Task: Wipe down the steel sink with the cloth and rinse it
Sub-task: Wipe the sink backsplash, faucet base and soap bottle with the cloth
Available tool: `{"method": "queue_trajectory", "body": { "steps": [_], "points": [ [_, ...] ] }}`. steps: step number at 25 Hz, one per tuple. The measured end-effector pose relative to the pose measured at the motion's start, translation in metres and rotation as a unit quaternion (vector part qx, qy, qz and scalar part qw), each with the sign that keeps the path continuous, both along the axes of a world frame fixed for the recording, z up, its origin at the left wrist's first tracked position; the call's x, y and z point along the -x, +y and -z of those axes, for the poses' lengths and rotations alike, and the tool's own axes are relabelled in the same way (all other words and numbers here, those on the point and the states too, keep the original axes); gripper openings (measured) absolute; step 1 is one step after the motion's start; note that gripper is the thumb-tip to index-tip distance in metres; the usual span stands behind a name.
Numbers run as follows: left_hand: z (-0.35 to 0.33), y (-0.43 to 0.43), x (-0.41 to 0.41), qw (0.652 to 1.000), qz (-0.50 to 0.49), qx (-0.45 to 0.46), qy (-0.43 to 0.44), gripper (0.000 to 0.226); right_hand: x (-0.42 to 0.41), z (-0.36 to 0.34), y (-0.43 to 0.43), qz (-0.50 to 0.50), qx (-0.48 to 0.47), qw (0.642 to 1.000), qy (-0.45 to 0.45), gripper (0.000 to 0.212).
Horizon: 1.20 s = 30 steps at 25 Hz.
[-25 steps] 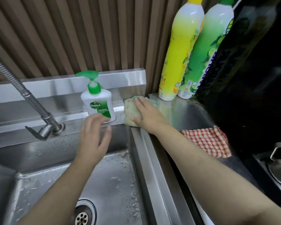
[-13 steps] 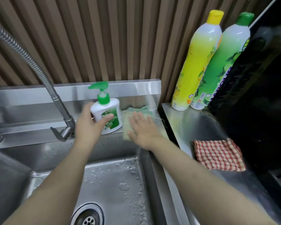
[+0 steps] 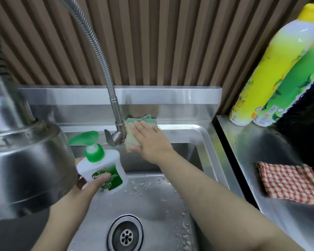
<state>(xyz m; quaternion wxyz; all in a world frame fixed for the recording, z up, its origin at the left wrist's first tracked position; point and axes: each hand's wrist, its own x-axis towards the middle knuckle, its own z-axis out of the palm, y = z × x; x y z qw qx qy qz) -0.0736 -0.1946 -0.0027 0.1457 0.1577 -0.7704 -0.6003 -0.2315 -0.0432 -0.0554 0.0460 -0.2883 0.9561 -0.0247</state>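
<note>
The steel sink (image 3: 205,134) fills the lower middle, with water drops on its basin floor and a drain (image 3: 126,236) near the bottom. A green and yellowish cloth (image 3: 130,131) lies on the back ledge just right of the tap base (image 3: 117,136). My right hand (image 3: 149,142) presses flat on the cloth, fingers spread. My left hand (image 3: 92,183) grips a white soap pump bottle (image 3: 101,167) with a green pump, lifted over the basin's left side.
A flexible steel tap hose (image 3: 98,51) arches up from the ledge. A large steel pot (image 3: 25,160) stands at the left. Yellow (image 3: 265,69) and green (image 3: 294,91) detergent bottles stand on the right counter, with a red checked cloth (image 3: 290,183) nearer.
My left hand took hold of the soap bottle and lifted it off the ledge toward the basin. My right hand slid the cloth leftward along the ledge to the tap base.
</note>
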Motion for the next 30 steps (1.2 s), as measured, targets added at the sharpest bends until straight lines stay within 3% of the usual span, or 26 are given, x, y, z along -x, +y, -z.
{"method": "queue_trajectory", "body": {
  "steps": [6, 11, 13, 17, 20, 26, 30],
  "points": [
    [0.021, 0.006, 0.008, 0.998, 0.047, 0.021, -0.031, 0.047, -0.022, 0.009, 0.06, 0.203, -0.058, 0.977, 0.015, 0.066],
    [0.021, 0.005, 0.012, 0.997, 0.062, 0.046, -0.017, 0.046, -0.01, 0.005, -0.016, 0.061, -0.016, 0.998, 0.018, 0.067],
    [0.022, 0.005, 0.015, 0.997, 0.057, 0.04, -0.013, 0.045, -0.004, 0.004, -0.01, 0.025, -0.015, 0.999, 0.019, 0.067],
    [0.024, 0.008, 0.019, 0.999, 0.05, 0.019, -0.009, 0.046, -0.01, 0.01, 0.061, 0.12, -0.009, 0.993, 0.015, 0.067],
    [0.029, 0.001, 0.015, 0.998, 0.047, 0.021, -0.018, 0.047, -0.018, 0.011, 0.067, 0.197, -0.036, 0.98, 0.018, 0.068],
    [0.035, 0.004, 0.009, 0.999, 0.031, 0.013, -0.021, 0.043, -0.004, 0.008, -0.001, 0.103, -0.034, 0.994, 0.013, 0.08],
    [0.039, 0.034, 0.014, 0.998, 0.053, 0.004, -0.018, 0.042, 0.0, 0.005, 0.03, 0.038, 0.001, 0.999, 0.012, 0.059]
  ]
}}
